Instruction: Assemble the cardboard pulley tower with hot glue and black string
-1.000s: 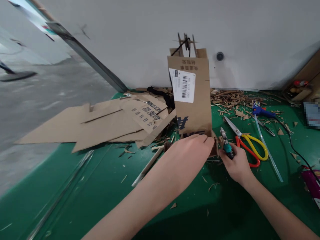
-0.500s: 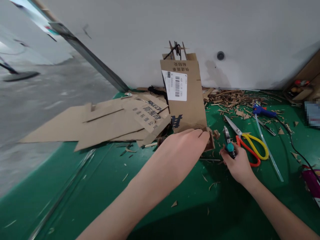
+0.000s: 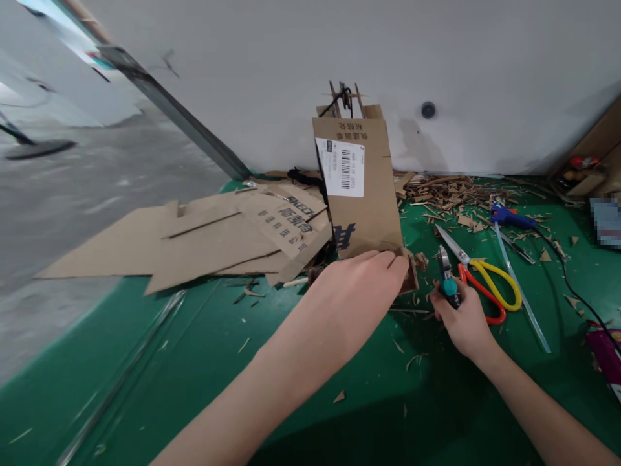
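Note:
An upright cardboard structure (image 3: 373,188) stands near the wall, a white barcode label (image 3: 342,168) on its front and sticks with black cord at its top. My left hand (image 3: 361,278) is closed at its foot, by a small cardboard tray edge (image 3: 411,275); what the fingertips pinch is hidden under the hand. To the right, my right hand (image 3: 463,317) grips a pair of pliers (image 3: 448,285) with teal and black handles, jaws pointing up and away. Beside it lie scissors (image 3: 478,272) with one red and one yellow handle.
Flat cardboard sheets (image 3: 208,239) lie at left. Cardboard scraps (image 3: 456,191) are heaped along the wall. A blue glue gun (image 3: 514,217) with a clear glue stick (image 3: 524,291) and a cable sits at right. Green covering (image 3: 204,375) spans the table; bits of card are scattered over it.
My right hand has shifted very slightly to the right with the pliers. My left hand stays at the foot of the cardboard structure, almost still.

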A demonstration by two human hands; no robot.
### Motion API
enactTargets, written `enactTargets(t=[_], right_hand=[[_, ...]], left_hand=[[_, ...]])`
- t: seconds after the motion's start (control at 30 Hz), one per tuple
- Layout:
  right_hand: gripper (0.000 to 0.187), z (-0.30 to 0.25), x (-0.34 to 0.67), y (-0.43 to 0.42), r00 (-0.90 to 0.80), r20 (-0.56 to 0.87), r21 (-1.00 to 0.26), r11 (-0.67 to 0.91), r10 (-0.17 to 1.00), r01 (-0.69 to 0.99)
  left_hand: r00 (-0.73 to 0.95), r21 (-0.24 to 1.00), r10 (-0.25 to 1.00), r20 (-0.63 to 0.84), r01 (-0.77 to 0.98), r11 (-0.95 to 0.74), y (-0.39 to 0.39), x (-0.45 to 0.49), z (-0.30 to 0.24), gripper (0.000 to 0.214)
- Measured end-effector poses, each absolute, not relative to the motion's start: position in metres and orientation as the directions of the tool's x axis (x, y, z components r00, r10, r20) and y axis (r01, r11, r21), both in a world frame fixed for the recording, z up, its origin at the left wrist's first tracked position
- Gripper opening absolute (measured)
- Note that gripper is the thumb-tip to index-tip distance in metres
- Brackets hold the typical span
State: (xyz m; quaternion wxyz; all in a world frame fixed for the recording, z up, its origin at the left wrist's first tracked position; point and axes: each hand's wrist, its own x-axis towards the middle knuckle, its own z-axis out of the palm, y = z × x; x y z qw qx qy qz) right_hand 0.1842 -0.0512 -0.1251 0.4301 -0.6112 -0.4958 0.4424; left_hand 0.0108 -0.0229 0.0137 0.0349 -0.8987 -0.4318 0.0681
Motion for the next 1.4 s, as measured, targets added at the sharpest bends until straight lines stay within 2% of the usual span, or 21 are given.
enactTargets(t=[0.33, 0.53, 0.7, 0.8, 0.97, 1.07, 1.23, 1.4], right_hand=[[0.022, -0.129, 0.183, -0.051, 0.092, -0.095, -0.970, -0.113, 0.991, 0.214], [0.022, -0.129, 0.183, -0.052, 0.104, -0.088, -0.980, -0.105, 0.991, 0.167], [0.023, -0.130, 0.184, -0.052, 0.140, -0.096, -0.995, -0.089, 0.986, -0.054], [0.023, -0.125, 0.188, -0.050, 0.176, -0.032, -0.975, 0.008, 0.984, -0.222], [0.021, -0.105, 0.205, -0.043, 0.300, 0.112, -0.913, 0.218, 0.947, -0.346], [0.019, -0.095, 0.216, -0.038, 0.395, 0.102, -0.860, 0.280, 0.913, -0.427], [0.016, -0.097, 0.228, -0.030, 0.548, 0.062, -0.858, 0.325, 0.834, -0.398], [0.021, -0.105, 0.228, -0.030, 0.532, 0.018, -0.879, 0.267, 0.846, -0.395]], left_hand=[[0.629, -0.105, 0.776, -0.040, 0.770, -0.630, -0.023, 0.011, 0.011, 0.031], [0.641, -0.160, 0.768, -0.001, 0.758, -0.633, -0.022, 0.011, 0.007, 0.031], [0.655, -0.203, 0.754, 0.045, 0.745, -0.635, -0.014, 0.013, 0.001, 0.030], [0.681, -0.225, 0.728, 0.076, 0.723, -0.653, -0.004, 0.018, -0.014, 0.026], [0.765, -0.270, 0.637, 0.101, 0.637, -0.722, 0.007, 0.028, -0.048, 0.023], [0.775, -0.230, 0.630, 0.043, 0.622, -0.749, 0.008, 0.033, -0.063, 0.021], [0.745, -0.115, 0.663, -0.077, 0.654, -0.748, 0.007, 0.036, -0.073, 0.027], [0.713, -0.054, 0.698, -0.066, 0.696, -0.716, 0.010, 0.034, -0.078, 0.020]])
